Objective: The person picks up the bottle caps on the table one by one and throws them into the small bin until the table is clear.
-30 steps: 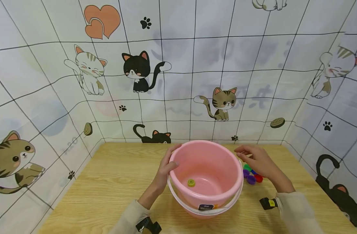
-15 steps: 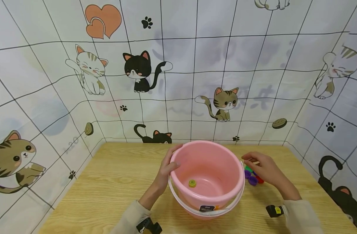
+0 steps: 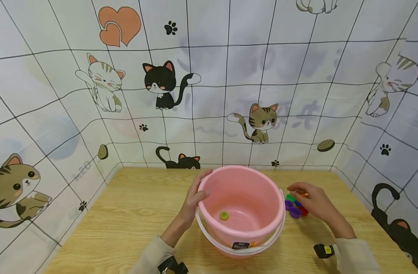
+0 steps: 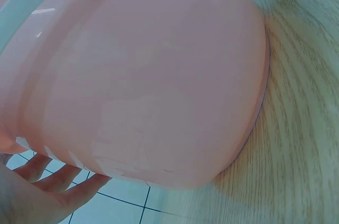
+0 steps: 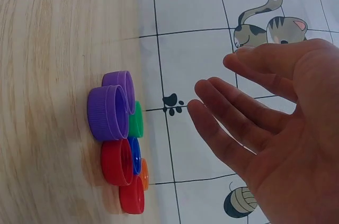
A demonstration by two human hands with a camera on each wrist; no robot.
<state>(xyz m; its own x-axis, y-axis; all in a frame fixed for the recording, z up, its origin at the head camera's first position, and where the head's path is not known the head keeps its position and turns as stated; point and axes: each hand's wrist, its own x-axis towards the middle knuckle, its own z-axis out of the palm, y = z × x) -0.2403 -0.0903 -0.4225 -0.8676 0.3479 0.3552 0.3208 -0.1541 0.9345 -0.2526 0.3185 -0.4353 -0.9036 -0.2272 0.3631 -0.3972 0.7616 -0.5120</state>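
Note:
My left hand (image 3: 191,205) grips the left rim of a pink bucket (image 3: 241,190), thumb over the inner side and fingers along the outside. The bucket stands on the table, its white handle (image 3: 250,250) hanging down in front. Inside, on the bottom, lies one small yellow-green bottle cap (image 3: 224,215). To the right of the bucket, my right hand (image 3: 315,201) hovers over a cluster of plastic bottle caps (image 3: 294,212), fingers loosely bent and holding nothing. The right wrist view shows purple caps (image 5: 106,115), red caps (image 5: 114,163), and green, blue and orange ones partly hidden behind them.
The wooden table (image 3: 133,220) meets cat-printed tile-pattern walls (image 3: 209,95) at the back and both sides. A dark label (image 3: 240,246) marks the bucket's front. Wrist cameras (image 3: 323,251) sit on both wrists.
My right hand has moved right and slightly nearer to me, from beside the bucket's rim to over the caps. The left hand and the bucket stay in place.

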